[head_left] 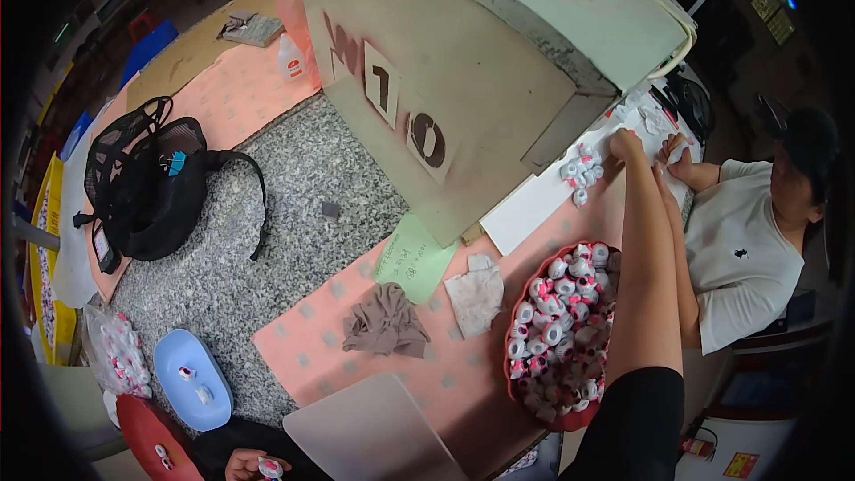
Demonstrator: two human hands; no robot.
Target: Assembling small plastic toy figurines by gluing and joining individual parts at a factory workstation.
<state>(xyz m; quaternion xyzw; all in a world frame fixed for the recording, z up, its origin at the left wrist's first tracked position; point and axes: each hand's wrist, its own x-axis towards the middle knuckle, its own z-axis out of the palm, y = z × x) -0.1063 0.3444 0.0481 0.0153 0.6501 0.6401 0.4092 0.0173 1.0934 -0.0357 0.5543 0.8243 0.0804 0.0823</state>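
Observation:
At the lower edge, my left hand (253, 464) pinches a small white and pink plastic piece (270, 468) with a rounded shape. My right arm, in a black sleeve, stretches far across the table. At its end my right hand (626, 144) is beside a cluster of similar white pieces (582, 171) on a white board (525, 216). The fingers of that hand are mostly hidden. Beneath my right forearm stands a red scalloped basin (514, 379), heaped with many more white and pink pieces (554, 325).
A large metal cabinet (499, 62) fills the far middle. Left lie a black mesh bag (160, 205), a blue tray (171, 392), a red tray (147, 432) and a bag of pieces (118, 358). A grey cloth (385, 321) lies centrally. Another person (744, 249) works at right.

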